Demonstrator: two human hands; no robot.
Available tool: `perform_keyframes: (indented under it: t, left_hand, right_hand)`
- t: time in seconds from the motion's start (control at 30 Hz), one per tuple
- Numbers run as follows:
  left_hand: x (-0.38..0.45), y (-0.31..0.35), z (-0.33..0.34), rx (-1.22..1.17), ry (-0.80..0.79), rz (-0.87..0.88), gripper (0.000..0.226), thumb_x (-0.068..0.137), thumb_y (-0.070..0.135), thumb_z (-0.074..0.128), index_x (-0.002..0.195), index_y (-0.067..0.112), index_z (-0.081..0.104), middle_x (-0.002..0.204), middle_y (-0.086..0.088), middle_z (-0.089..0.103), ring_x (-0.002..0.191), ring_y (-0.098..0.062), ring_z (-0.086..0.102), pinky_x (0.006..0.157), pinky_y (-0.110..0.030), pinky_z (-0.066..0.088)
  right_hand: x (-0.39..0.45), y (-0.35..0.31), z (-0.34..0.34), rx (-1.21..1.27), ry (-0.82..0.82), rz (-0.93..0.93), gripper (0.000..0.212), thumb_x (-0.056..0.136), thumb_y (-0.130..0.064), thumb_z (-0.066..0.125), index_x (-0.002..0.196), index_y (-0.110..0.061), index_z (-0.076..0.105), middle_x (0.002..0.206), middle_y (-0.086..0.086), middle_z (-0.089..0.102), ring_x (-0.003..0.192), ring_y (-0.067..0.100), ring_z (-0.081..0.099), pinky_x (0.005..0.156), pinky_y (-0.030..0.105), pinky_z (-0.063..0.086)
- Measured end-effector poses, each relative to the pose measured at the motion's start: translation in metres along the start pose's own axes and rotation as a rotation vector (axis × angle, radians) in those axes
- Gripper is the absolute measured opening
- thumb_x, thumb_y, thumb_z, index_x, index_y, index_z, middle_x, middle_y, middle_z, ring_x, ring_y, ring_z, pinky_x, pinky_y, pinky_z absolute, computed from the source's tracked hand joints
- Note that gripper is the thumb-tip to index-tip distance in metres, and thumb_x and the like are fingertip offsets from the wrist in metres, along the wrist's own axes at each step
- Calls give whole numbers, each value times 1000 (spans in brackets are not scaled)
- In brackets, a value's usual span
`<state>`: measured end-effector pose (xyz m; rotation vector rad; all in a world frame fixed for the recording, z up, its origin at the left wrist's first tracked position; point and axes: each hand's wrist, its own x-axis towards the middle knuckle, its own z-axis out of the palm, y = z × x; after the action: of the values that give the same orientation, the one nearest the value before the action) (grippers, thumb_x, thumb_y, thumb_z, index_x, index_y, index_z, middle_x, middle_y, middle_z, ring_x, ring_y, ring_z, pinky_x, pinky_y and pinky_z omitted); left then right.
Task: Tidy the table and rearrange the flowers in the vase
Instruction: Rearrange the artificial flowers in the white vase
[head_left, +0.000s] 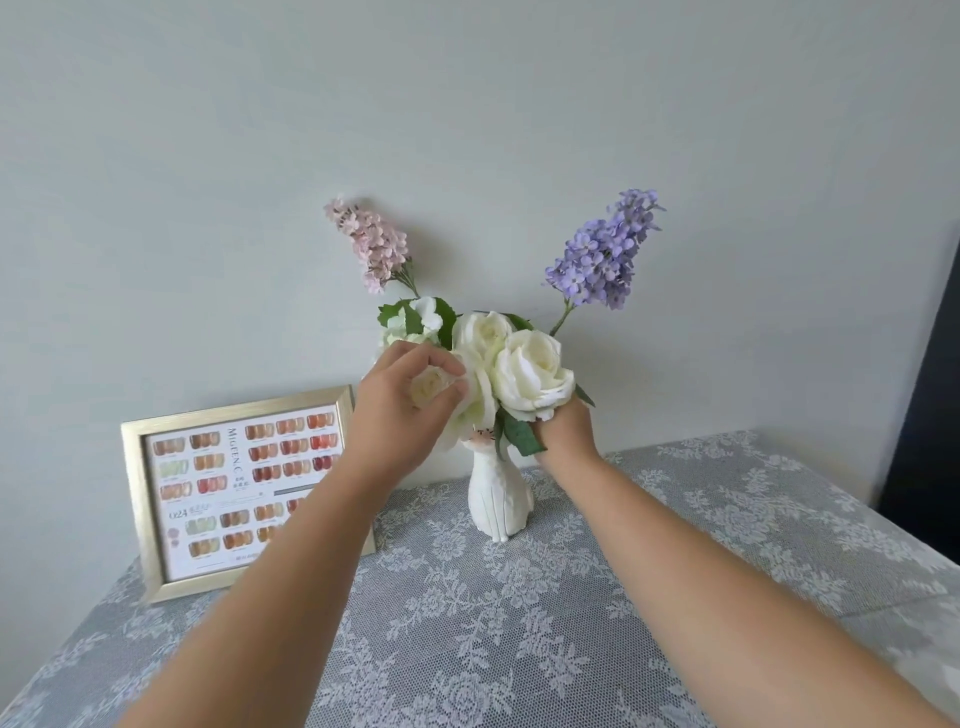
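Observation:
A white ribbed vase (500, 499) stands near the back of the table, holding white roses, a pink flower spike (370, 245) leaning left and a purple flower spike (605, 252) leaning right. My left hand (402, 413) is curled around a small white rose (430, 385) at the left of the bunch, fingertips pinching its petals. My right hand (566, 431) sits under the large white rose (530, 371) on the right, gripping its stem and leaves just above the vase mouth. The right hand's fingers are mostly hidden behind the bloom.
A gold-framed chart of nail colour samples (241, 483) leans against the wall at the left. A grey tablecloth with white lace (519, 623) covers the table. A dark panel (930, 395) rises at the right edge.

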<state>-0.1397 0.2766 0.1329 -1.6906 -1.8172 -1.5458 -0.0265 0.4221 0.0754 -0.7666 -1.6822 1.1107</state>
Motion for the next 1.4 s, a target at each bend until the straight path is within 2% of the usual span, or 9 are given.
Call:
perform_keyframes:
  t: [0.13,0.23,0.3,0.43,0.5,0.57,0.73,1.2,1.4]
  left_hand:
    - [-9,-4,-1,59,-27,147,27,85,38,70,111,34,66,126,11,55,122,-1,51,99,-19,41]
    - [-27,-15,-1,-16,35,108,41,90,47,57,130,39,54,142,13,42,136,-4,38,108,-25,32]
    - [-44,-28,6,-153,195,-22,37,90,43,52,127,39,50,137,11,45,131,-5,41,106,-28,34]
    - [-66,-56,27,-466,392,-515,21,88,29,52,106,38,51,117,4,55,102,-20,51,81,-32,41]
    - [-71,-71,38,-423,263,-672,25,92,13,52,109,32,51,118,0,58,97,-17,55,75,-29,43]
    - [-77,-81,50,-355,20,-738,33,94,12,52,124,25,51,132,0,55,108,-16,55,86,-31,42]
    - [-82,-71,74,-433,-333,-723,61,95,25,51,151,34,29,137,14,38,125,-7,34,100,-32,28]
    - [-113,-41,86,-396,-273,-586,59,82,45,47,140,42,39,135,13,35,128,-16,43,108,-40,35]
    - [-119,-39,84,-417,-263,-590,45,99,22,49,135,47,40,137,11,36,128,-18,41,100,-32,31]
  right_hand:
    - [-14,23,-7,12,-44,13,12,81,-16,65,93,-16,68,89,0,71,86,21,66,77,39,53]
    - [-30,44,-16,86,-20,18,28,81,-13,63,103,-31,62,92,-8,70,79,7,65,69,26,54]
    - [-36,54,-19,60,17,21,30,85,-17,63,101,-41,56,89,-8,66,70,1,61,55,14,47]
    - [-42,74,-14,-105,-114,159,41,84,-20,67,120,-30,48,104,-7,61,83,12,61,57,18,42]
    - [-45,80,-6,-184,-225,180,60,82,-29,70,133,-31,40,122,-14,50,96,6,54,64,16,40]
    - [-48,85,4,-203,-287,170,72,79,-34,71,141,-32,34,127,-16,41,109,8,46,78,21,40]
    - [-47,92,25,-188,-225,156,65,80,-43,71,138,-30,44,130,-7,55,110,14,56,93,39,51]
    - [-51,102,16,84,-310,208,51,81,-30,73,127,-36,51,116,-2,64,95,13,67,73,34,61]
    - [-64,98,7,57,-255,196,50,79,-38,75,124,-39,55,105,-4,68,89,13,69,60,26,58]
